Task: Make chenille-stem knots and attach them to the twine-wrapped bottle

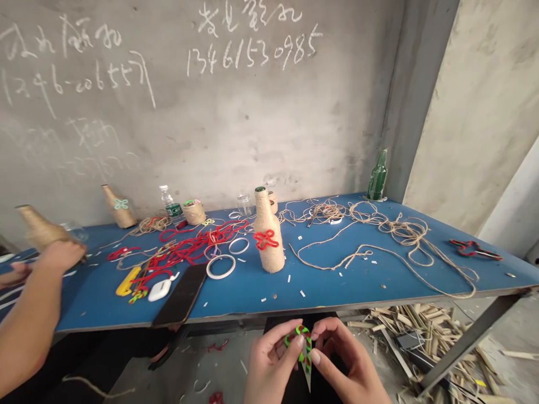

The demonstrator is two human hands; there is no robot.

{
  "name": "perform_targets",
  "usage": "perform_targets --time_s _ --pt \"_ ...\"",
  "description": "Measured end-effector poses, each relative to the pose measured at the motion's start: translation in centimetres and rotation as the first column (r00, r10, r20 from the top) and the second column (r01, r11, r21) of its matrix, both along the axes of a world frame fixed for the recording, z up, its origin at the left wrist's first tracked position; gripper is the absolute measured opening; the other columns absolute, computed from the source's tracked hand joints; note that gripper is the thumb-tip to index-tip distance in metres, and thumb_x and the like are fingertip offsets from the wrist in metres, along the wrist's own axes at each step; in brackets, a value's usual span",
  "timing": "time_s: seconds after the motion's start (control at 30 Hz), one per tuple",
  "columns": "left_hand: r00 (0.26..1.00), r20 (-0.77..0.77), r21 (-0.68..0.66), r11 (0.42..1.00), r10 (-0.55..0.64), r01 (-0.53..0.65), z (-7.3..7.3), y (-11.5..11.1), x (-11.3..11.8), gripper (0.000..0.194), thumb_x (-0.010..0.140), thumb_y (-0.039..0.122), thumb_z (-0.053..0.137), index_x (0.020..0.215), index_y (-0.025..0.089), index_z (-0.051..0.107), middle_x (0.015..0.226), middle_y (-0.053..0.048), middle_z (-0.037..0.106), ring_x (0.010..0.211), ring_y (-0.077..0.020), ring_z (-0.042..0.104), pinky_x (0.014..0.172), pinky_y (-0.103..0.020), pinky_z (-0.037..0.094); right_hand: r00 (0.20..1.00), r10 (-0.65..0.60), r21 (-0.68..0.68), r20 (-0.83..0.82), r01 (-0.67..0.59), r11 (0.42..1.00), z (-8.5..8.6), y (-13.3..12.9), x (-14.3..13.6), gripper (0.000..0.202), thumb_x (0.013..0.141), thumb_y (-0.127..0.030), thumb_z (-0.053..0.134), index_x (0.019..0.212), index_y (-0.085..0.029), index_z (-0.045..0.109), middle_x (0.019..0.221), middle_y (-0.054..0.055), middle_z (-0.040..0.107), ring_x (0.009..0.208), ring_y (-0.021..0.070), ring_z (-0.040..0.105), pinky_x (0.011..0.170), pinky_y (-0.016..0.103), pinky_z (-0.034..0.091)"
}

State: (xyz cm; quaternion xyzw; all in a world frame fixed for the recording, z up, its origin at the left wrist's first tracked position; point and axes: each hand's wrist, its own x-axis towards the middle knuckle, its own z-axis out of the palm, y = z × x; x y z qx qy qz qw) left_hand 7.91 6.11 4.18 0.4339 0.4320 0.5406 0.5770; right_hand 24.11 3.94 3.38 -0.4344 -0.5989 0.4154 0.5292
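Note:
Low in front of the table edge, my left hand (275,356) pinches a green-and-red twisted pipe cleaner (309,360) bent into a loop. My right hand (341,356) has its thumb and fingers closed on the same piece from the other side. A pale pointed strip shows below it; what it belongs to is unclear. Beyond my hands stands a twine-wrapped bottle (272,261), upright, with a red pipe-cleaner flower (266,240) on its side.
A co-worker's arm (31,331) reaches to another wrapped bottle (40,224) at left. On the blue table (252,294) lie red cords (206,241), a phone (181,294), white rings (220,267), loose twine (404,230) and scissors (475,249). A green bottle (378,178) stands behind.

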Motion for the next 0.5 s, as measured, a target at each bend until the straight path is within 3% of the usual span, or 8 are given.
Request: perform_targets --time_s 0.13,0.3,0.5 --pt "0.999 0.032 -0.015 1.0 -0.02 0.02 0.2 0.1 0.1 0.045 0.064 0.049 0.09 0.094 0.016 0.083 0.082 -0.012 0.08 0.066 -0.0192 0.07 0.054 -0.024 0.056 1.0 -0.024 -0.026 0.017 0.024 0.999 -0.3 -0.1 0.1 0.027 0.088 -0.046 0.071 0.104 -0.025 0.064 0.09 0.003 0.069 0.076 0.0178 0.062 0.067 0.027 0.051" --pt "0.982 0.183 -0.094 0.995 0.037 -0.02 0.3 0.2 0.4 0.043 0.059 0.045 0.094 0.087 0.015 0.081 0.084 -0.013 0.082 0.072 -0.0202 0.075 0.068 -0.025 0.06 0.989 -0.145 -0.005 -0.012 0.145 0.989 -0.2 -0.6 -0.9 0.028 0.083 -0.045 0.076 0.101 -0.026 0.066 0.087 0.002 0.069 0.072 0.0164 0.059 0.064 0.026 0.05" --pt "0.979 0.202 -0.105 0.994 -0.009 0.031 -0.3 0.0 0.5 0.043 0.061 0.046 0.093 0.086 0.014 0.079 0.083 -0.013 0.082 0.07 -0.0201 0.076 0.06 -0.023 0.055 0.989 -0.148 -0.021 -0.017 0.148 0.989 0.0 -0.6 -1.3 0.029 0.082 -0.048 0.077 0.098 -0.025 0.068 0.081 0.001 0.071 0.067 0.0159 0.059 0.06 0.025 0.048"
